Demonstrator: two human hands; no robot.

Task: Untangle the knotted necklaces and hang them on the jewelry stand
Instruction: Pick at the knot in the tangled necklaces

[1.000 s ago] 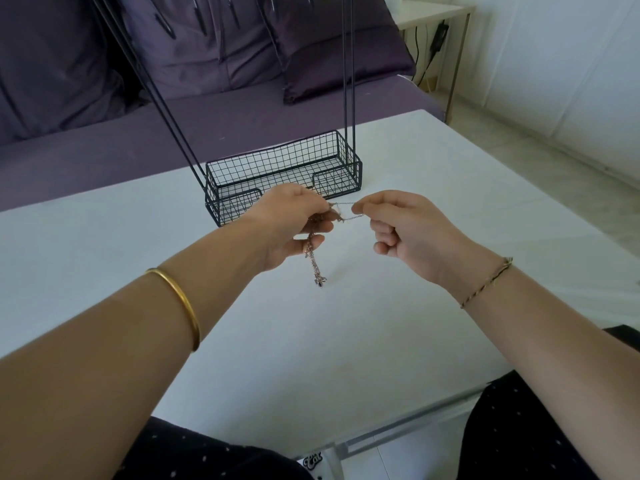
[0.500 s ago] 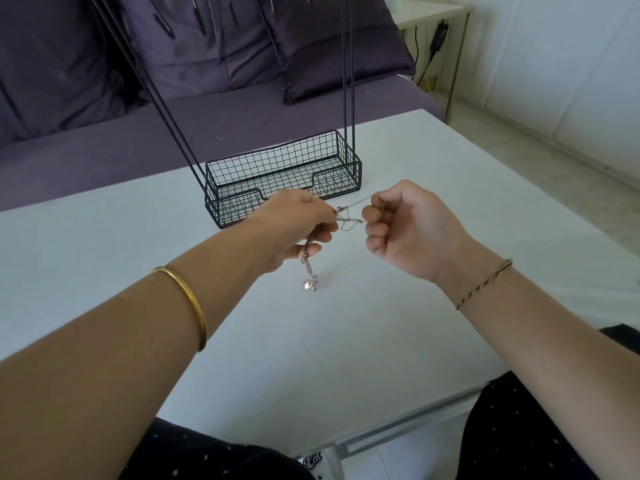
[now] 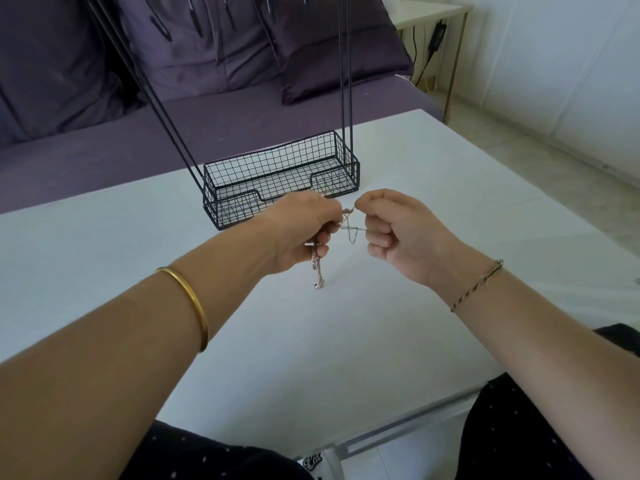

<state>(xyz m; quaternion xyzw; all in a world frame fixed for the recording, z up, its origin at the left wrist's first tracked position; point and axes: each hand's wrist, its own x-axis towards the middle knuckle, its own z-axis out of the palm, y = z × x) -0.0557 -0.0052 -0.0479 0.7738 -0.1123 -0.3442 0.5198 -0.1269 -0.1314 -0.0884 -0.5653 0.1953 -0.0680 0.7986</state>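
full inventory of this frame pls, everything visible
necklaces: tangled bunch, count unclear, silvery, held between both hands above the table
jewelry stand: 1, black wire, far side of table
table: 1, white, foreground
sofa: 1, purple, behind table
cushions: several, purple, on sofa
side table: 1, pale, far right
bangle: 1, gold, left wrist
bracelet: 1, braided, right wrist
left hand: grips necklaces
right hand: pinches necklaces

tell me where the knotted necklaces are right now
In the head view, the knotted necklaces are held above the white table, pinched between the left hand and the right hand, just in front of the jewelry stand.
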